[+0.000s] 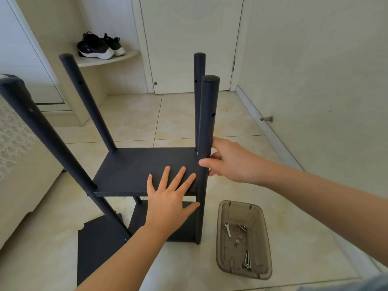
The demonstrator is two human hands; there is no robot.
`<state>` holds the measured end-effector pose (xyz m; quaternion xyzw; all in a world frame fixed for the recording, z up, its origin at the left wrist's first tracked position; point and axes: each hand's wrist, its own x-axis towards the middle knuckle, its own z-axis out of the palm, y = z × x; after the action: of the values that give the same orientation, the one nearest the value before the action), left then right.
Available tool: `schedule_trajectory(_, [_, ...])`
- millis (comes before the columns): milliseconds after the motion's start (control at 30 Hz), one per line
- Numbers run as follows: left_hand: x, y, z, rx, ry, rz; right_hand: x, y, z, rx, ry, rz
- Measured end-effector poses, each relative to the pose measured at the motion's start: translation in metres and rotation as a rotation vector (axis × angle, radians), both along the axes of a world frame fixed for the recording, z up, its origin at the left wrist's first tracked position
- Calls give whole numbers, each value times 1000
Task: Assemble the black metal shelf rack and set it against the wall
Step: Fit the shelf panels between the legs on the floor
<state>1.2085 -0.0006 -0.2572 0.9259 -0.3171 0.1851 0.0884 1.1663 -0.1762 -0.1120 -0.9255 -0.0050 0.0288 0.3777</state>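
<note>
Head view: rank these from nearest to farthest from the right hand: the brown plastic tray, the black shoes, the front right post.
1. The front right post: touching, held by the right hand.
2. The brown plastic tray: lower right, below that hand.
3. The black shoes: far upper left, across the room.

The shelf rack (136,169) is matte black with a fine speckled grain; the floor tiles (178,120) are cream, marbled in pale beige; at 11 o'clock the sneakers (98,46) are black with white soles; at 4 o'clock the tray (260,238) is smoky translucent brown — its screws (247,259) and spanner (227,229) silver; at 9 o'clock a cover (12,127) shows white lace patterning.
</note>
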Motion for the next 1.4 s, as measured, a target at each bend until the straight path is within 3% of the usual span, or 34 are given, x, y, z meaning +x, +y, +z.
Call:
schedule_trajectory(433, [4, -14, -22, -222, -128, 52, -6, -17, -19, 5, 8, -30])
schedule_trajectory(733, [3, -14, -32, -250, -186, 31, -4, -59, -132, -268, 451, -52])
schedule_trajectory(1067, [6, -17, -35, -275, -231, 20, -30, -74, -277, -329, 805, -156])
schedule_trajectory(1267, [4, -17, -38, -276, -224, 29, -64, -72, -328, -559, 853, -20])
schedule_trajectory(1400, [4, -17, -37, -284, -228, 32, -65, -67, -341, -588, 850, 34])
